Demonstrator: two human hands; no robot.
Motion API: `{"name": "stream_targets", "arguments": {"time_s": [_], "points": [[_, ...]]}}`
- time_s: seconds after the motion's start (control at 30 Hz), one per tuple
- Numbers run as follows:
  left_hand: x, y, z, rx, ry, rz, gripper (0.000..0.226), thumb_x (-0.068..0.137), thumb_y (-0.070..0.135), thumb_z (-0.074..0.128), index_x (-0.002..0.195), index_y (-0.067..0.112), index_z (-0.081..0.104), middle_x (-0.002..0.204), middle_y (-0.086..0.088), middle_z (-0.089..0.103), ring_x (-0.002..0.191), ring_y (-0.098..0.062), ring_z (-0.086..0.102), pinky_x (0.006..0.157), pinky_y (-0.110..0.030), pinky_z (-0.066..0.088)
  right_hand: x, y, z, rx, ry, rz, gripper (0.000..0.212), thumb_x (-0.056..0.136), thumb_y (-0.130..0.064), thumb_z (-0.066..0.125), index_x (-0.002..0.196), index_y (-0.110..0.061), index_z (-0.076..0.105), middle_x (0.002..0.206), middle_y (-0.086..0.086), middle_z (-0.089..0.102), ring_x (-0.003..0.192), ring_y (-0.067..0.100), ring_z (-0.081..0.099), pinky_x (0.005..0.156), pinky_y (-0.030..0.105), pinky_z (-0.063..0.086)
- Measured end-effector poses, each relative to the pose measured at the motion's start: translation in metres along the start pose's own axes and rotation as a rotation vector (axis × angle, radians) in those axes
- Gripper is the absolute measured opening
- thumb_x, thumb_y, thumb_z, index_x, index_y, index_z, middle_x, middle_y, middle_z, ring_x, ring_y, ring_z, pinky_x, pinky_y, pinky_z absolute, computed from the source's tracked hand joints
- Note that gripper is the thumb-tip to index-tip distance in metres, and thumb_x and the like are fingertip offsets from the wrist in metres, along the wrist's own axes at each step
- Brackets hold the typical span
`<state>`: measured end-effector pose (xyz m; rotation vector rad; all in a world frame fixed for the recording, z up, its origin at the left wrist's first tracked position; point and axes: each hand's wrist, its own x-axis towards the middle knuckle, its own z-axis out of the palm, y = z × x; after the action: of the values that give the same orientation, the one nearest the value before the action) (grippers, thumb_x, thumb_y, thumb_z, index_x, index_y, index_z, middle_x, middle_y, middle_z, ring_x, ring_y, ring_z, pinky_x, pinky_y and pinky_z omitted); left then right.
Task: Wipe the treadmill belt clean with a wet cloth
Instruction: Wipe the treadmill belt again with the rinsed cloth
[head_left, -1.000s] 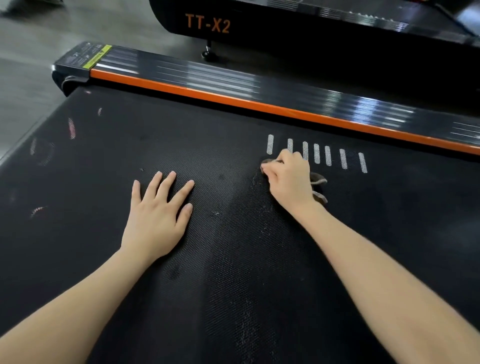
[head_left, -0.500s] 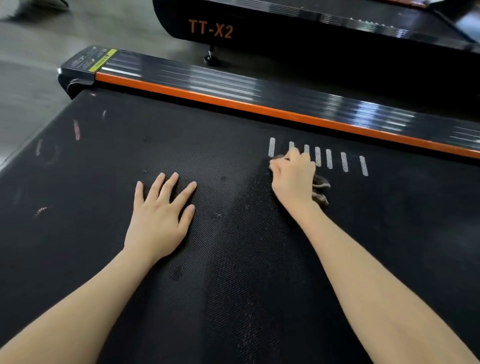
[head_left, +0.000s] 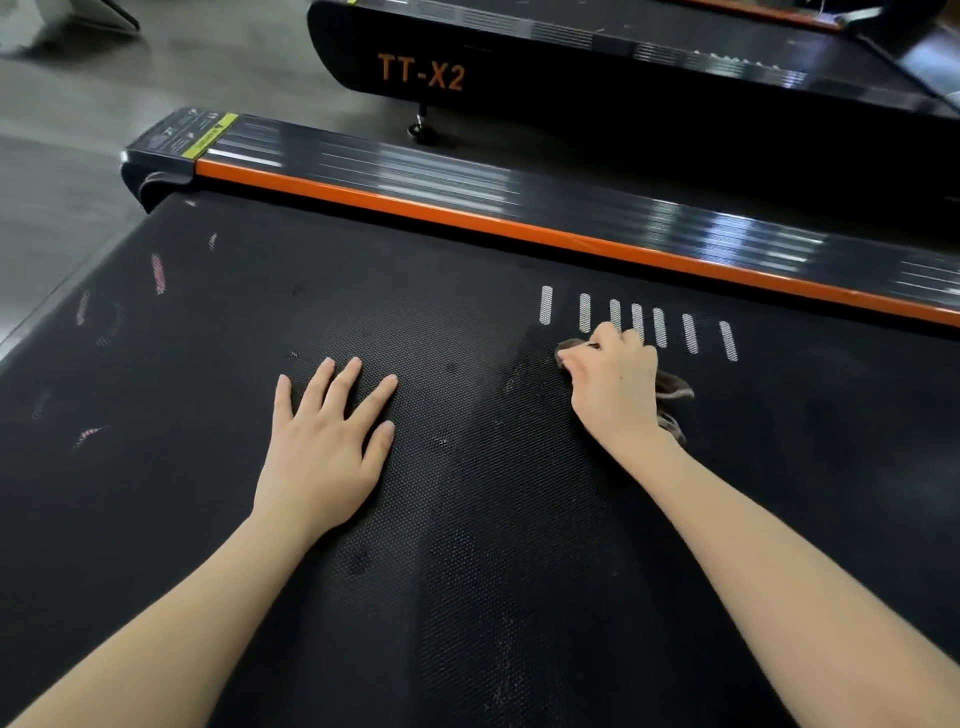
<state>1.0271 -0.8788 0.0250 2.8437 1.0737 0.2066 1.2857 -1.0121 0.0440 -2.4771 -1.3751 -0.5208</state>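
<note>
The black textured treadmill belt (head_left: 467, 597) fills most of the view. My right hand (head_left: 615, 389) grips a small brown cloth (head_left: 672, 387) and holds it down on the belt just below a row of white stripes (head_left: 636, 322); most of the cloth is hidden under the hand. A darker streak runs down the belt below that hand. My left hand (head_left: 327, 441) rests flat on the belt with fingers spread, to the left of the cloth. Reddish scuff marks (head_left: 156, 273) show near the belt's left end.
An orange strip and a glossy black side rail (head_left: 467, 192) border the belt's far edge. Beyond it stands a second black treadmill (head_left: 571, 73) marked TT-X2. Grey floor (head_left: 62, 182) lies to the left.
My right hand with the cloth has shifted slightly along the belt under the white stripes. The left hand stays pressed flat in the same place.
</note>
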Motion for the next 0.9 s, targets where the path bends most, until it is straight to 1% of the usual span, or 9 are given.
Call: {"name": "stream_targets", "arguments": {"time_s": [0.07, 0.13, 0.23, 0.33, 0.43, 0.53, 0.63, 0.7, 0.9], "points": [[0.000, 0.000, 0.000, 0.003, 0.001, 0.000, 0.058, 0.092, 0.050, 0.018, 0.141, 0.030, 0.043, 0.148, -0.011, 0.039, 0.140, -0.032, 0.027, 0.113, -0.058, 0.012, 0.004, -0.008, 0.004, 0.028, 0.001, 0.149, 0.020, 0.083, -0.013, 0.055, 0.077, -0.012, 0.074, 0.083, 0.012, 0.056, 0.074, 0.034, 0.049, 0.065, 0.038, 0.029], [0.000, 0.001, 0.000, 0.005, 0.002, 0.000, 0.058, 0.092, 0.050, 0.018, 0.141, 0.030, 0.042, 0.148, -0.011, 0.038, 0.140, -0.032, 0.027, 0.113, -0.058, 0.012, 0.000, -0.030, 0.007, 0.062, 0.029, 0.079, 0.019, 0.080, -0.015, 0.056, 0.073, -0.011, 0.073, 0.081, 0.012, 0.056, 0.071, 0.034, 0.050, 0.062, 0.037, 0.032], [-0.001, 0.001, 0.000, 0.004, -0.001, 0.000, 0.059, 0.092, 0.050, 0.017, 0.141, 0.030, 0.042, 0.148, -0.012, 0.038, 0.140, -0.032, 0.027, 0.113, -0.058, 0.013, -0.005, -0.040, 0.008, 0.084, 0.010, -0.160, 0.019, 0.079, -0.016, 0.055, 0.071, -0.012, 0.072, 0.077, 0.010, 0.056, 0.065, 0.032, 0.050, 0.057, 0.034, 0.030], [-0.001, 0.000, -0.001, 0.001, 0.001, 0.010, 0.058, 0.093, 0.050, 0.017, 0.141, 0.030, 0.042, 0.148, -0.011, 0.039, 0.140, -0.032, 0.027, 0.113, -0.058, 0.013, 0.004, -0.014, 0.008, 0.095, 0.003, -0.073, 0.027, 0.083, -0.018, 0.049, 0.077, -0.014, 0.075, 0.079, 0.010, 0.057, 0.068, 0.035, 0.052, 0.059, 0.038, 0.035], [-0.001, 0.000, -0.001, -0.002, 0.003, 0.005, 0.058, 0.093, 0.051, 0.018, 0.142, 0.031, 0.042, 0.148, -0.010, 0.038, 0.140, -0.031, 0.027, 0.114, -0.058, 0.012, -0.004, 0.004, 0.002, 0.169, 0.009, 0.110, 0.025, 0.085, -0.025, 0.055, 0.099, -0.015, 0.073, 0.100, 0.013, 0.061, 0.086, 0.040, 0.054, 0.071, 0.047, 0.041], [-0.001, 0.000, 0.000, 0.005, -0.001, 0.006, 0.058, 0.093, 0.050, 0.018, 0.141, 0.030, 0.043, 0.147, -0.011, 0.040, 0.140, -0.032, 0.028, 0.113, -0.058, 0.014, -0.036, 0.009, -0.011, 0.160, -0.105, -0.020, 0.051, 0.086, -0.046, 0.052, 0.132, -0.022, 0.051, 0.138, 0.015, 0.044, 0.119, 0.035, 0.041, 0.094, 0.051, 0.037], [-0.002, 0.000, 0.000, 0.010, -0.001, 0.001, 0.057, 0.093, 0.049, 0.020, 0.140, 0.029, 0.044, 0.145, -0.012, 0.042, 0.138, -0.032, 0.031, 0.112, -0.060, 0.017, -0.032, 0.040, -0.005, 0.126, -0.086, -0.111, 0.049, 0.087, -0.045, 0.044, 0.127, -0.018, 0.057, 0.140, 0.018, 0.045, 0.114, 0.040, 0.046, 0.091, 0.055, 0.044], [-0.001, 0.000, 0.000, 0.010, 0.001, 0.008, 0.056, 0.093, 0.049, 0.021, 0.140, 0.029, 0.045, 0.145, -0.012, 0.043, 0.138, -0.033, 0.032, 0.111, -0.060, 0.018, 0.003, 0.056, 0.012, 0.110, -0.034, -0.017, 0.042, 0.090, -0.037, 0.048, 0.121, -0.014, 0.062, 0.137, 0.019, 0.049, 0.107, 0.043, 0.048, 0.086, 0.054, 0.043], [0.001, 0.000, 0.002, 0.016, 0.025, 0.012, 0.056, 0.093, 0.049, 0.021, 0.141, 0.030, 0.043, 0.146, -0.012, 0.041, 0.139, -0.032, 0.030, 0.112, -0.059, 0.015, 0.093, 0.019, 0.054, 0.047, -0.061, 0.263, 0.037, 0.097, -0.029, 0.050, 0.132, -0.017, 0.052, 0.145, 0.010, 0.037, 0.122, 0.037, 0.037, 0.101, 0.046, 0.030]]}}
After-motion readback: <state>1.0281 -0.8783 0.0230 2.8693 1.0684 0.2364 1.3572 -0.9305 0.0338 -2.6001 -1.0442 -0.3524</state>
